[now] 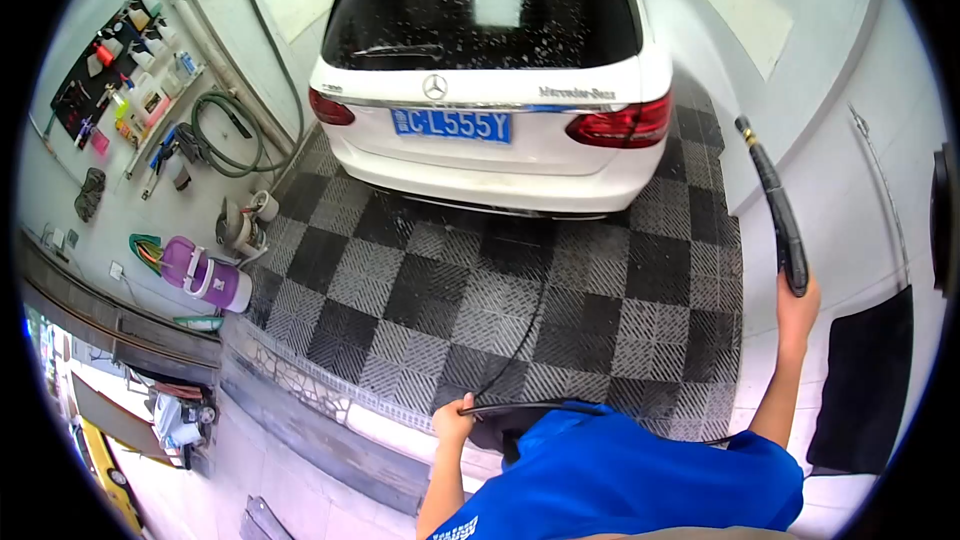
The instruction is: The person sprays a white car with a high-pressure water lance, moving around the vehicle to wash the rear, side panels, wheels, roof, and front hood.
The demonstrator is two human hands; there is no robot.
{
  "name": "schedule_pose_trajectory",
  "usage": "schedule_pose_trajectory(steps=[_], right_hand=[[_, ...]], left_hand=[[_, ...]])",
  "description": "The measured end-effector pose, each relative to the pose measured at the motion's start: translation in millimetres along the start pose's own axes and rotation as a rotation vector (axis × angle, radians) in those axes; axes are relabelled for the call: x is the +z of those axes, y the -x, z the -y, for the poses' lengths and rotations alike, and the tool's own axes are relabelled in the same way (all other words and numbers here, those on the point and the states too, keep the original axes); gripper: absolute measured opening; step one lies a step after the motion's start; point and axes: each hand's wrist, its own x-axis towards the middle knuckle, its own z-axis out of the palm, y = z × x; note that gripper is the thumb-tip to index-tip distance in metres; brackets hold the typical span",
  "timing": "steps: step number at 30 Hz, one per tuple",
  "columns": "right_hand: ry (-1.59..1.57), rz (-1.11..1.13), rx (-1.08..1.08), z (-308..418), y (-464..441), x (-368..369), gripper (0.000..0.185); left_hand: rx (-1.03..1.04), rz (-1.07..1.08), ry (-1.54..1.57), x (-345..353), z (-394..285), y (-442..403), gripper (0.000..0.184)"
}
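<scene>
My right hand (798, 302) is stretched out to the right, its fingers wrapped round the grip of a black pressure washer gun (772, 190). The gun points up and away, and a white water spray (700, 35) fans out from its brass-coloured nozzle along the car's right side. Low in the middle, my left hand (454, 420) is closed on a black hose (520, 406). The hose crosses my front, and a black line also runs over the floor towards the car. Ahead stands a white car (490, 165), its rear towards me and its rear window (480, 15) dotted with droplets.
Checkered grey and black floor tiles (500, 305) lie between me and the car. Spray bottles (125, 105) and a coiled green hose (228, 135) hang on the left wall, above a purple machine (205, 275). A black mat (862, 385) hangs at right.
</scene>
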Motion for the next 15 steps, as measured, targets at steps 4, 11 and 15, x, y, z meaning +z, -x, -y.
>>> schedule_pose_trajectory(steps=[4,11,15], right_hand=[[-0.175,0.073,-0.050,125.7,35.8,26.9,0.031],[-0.309,0.004,0.021,289.5,-16.4,28.8,0.033],[0.149,-0.342,-0.437,274.2,-97.9,29.5,0.052]], left_hand=[[-0.015,-0.040,0.155,-81.2,101.1,-32.4,0.053],[0.013,-0.025,0.229,-186.2,204.6,-38.8,0.042],[-0.060,0.132,0.397,-197.8,203.1,-42.3,0.039]])
